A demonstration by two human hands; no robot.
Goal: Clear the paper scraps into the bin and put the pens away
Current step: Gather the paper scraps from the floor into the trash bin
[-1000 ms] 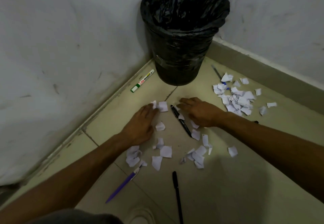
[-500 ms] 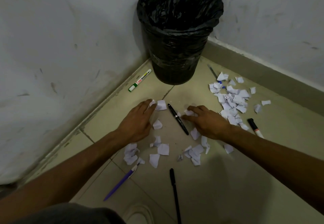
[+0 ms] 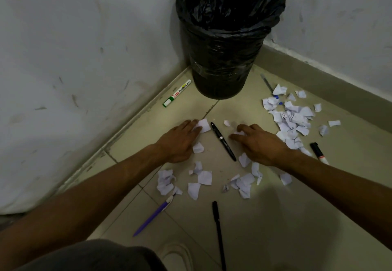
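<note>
The bin [image 3: 229, 43], lined with a black bag, stands in the corner. Torn white paper scraps [image 3: 203, 177] lie scattered on the tiled floor in front of me, with a bigger pile [image 3: 291, 117] to the right. My left hand [image 3: 178, 143] lies flat, its fingertips on one scrap [image 3: 204, 125]. My right hand [image 3: 262, 143] rests spread, its fingertips pressing a small scrap [image 3: 238, 132]. A black pen [image 3: 223, 141] lies between my hands, touching neither.
A green whiteboard marker [image 3: 177, 93] lies by the left wall. A purple pen [image 3: 151, 218] and a thin black pen [image 3: 218, 234] lie nearer me. A black-capped marker [image 3: 319, 153] sits right of my right wrist. Another pen [image 3: 266, 82] pokes out beside the bin.
My right hand has drawn back to the right, off the black pen, dragging a scrap under its fingers. My left hand stays on its scrap. The view has tilted slightly.
</note>
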